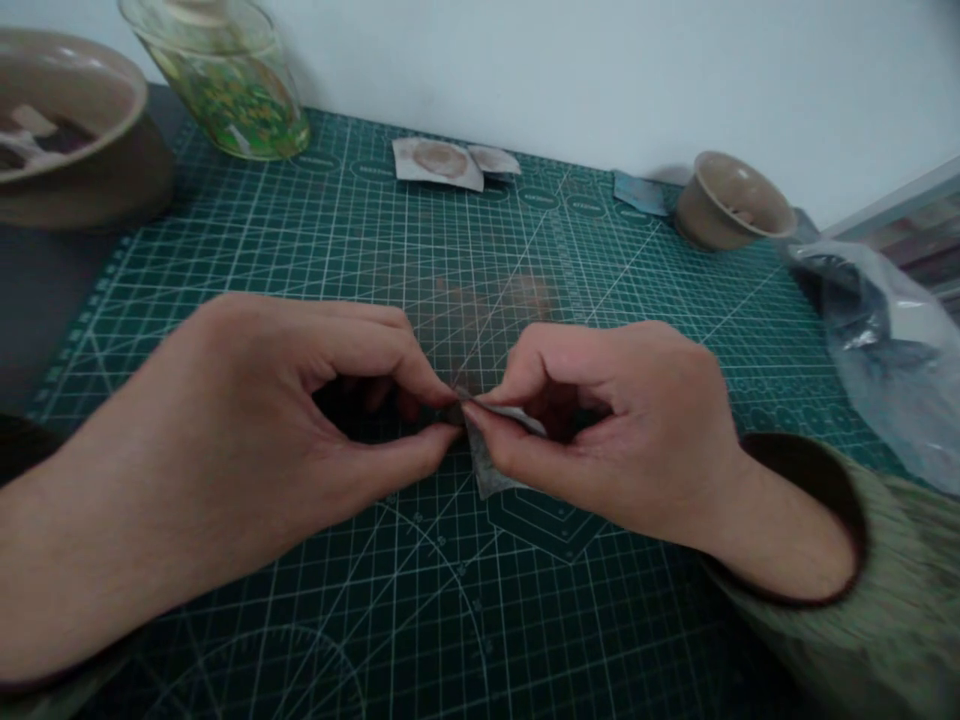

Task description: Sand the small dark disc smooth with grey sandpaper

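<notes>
thin greyish papery piece (485,474), pinched at top, corner pointing down, partly hidden, mid-view

The scrap (486,475) looks matt, the bag (885,345) glossy plastic.

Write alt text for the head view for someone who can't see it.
A right hand pinches a thin gray scrap, and a left hand pinches a small dark bit at its edge, over a green gridded mat. Around them are a large bowl and glass jar at left, a small bowl and plastic bag at right.
</notes>
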The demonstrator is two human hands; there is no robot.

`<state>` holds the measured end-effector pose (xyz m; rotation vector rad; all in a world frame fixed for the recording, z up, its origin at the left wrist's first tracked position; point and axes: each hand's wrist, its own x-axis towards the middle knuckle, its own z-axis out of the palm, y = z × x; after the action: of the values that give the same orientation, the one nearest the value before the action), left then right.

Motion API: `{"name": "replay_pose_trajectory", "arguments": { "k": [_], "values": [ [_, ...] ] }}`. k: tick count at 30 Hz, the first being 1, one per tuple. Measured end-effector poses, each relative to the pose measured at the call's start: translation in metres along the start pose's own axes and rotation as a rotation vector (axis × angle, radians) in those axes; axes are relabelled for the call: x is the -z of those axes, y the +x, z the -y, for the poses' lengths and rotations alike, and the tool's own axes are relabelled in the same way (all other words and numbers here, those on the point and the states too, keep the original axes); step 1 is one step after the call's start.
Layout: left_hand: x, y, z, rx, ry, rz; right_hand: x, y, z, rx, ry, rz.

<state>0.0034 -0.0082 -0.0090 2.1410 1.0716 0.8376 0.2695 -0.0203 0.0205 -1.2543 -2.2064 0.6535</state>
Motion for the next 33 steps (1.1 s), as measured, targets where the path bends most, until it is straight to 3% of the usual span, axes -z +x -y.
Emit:
{"name": "replay_pose_trajectory", "arguments": {
  "k": [9, 33],
  "values": [
    [0.0007, 0.0001, 0.0010, 0.014, -0.006, -0.009, -0.0018, 0.0016, -0.0007, -0.009, 0.006, -0.049],
    [0.0029, 0.0010, -0.0001, 0.002, 0.032, 0.002, -0.0004, 0.0013, -0.0012, -0.014, 0.024, 0.000]
  ]
}}
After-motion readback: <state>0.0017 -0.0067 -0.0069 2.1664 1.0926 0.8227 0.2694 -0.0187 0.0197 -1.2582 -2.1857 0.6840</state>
